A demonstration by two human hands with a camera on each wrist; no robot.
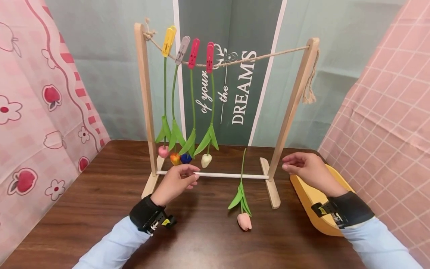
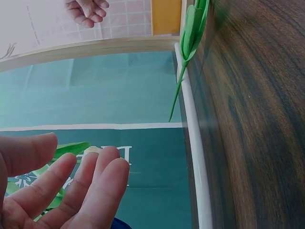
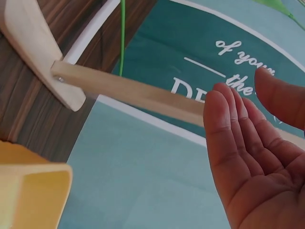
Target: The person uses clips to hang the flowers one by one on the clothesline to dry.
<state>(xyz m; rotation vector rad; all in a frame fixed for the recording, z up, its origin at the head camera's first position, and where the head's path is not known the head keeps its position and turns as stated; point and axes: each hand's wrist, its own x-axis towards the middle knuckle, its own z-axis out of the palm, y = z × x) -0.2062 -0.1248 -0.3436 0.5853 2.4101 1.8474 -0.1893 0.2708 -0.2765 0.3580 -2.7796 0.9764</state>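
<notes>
My left hand [image 1: 177,182] hovers near the white crossbar [image 1: 231,175] of a wooden frame, fingers relaxed and holding nothing. Just behind it hang several artificial tulips, heads down: a pink one [image 1: 163,151], an orange one [image 1: 175,159], a blue one [image 1: 186,158] and a white one [image 1: 206,161]. Yellow, grey and red clothespins [image 1: 209,57] clip their stems to a rope [image 1: 262,56]. A light pink tulip [image 1: 244,221] lies on the table, its stem crossing the crossbar. Off to the right, my right hand [image 1: 312,170] is empty with loosely bent fingers, beside the frame's right post [image 1: 295,104].
A yellow bin [image 1: 319,215] stands at the table's right, partly under my right forearm. The brown wooden table [image 1: 201,239] reaches back to a green curtain with white lettering [image 1: 243,87]. Pink patterned cloths [image 1: 386,112] hang at both sides.
</notes>
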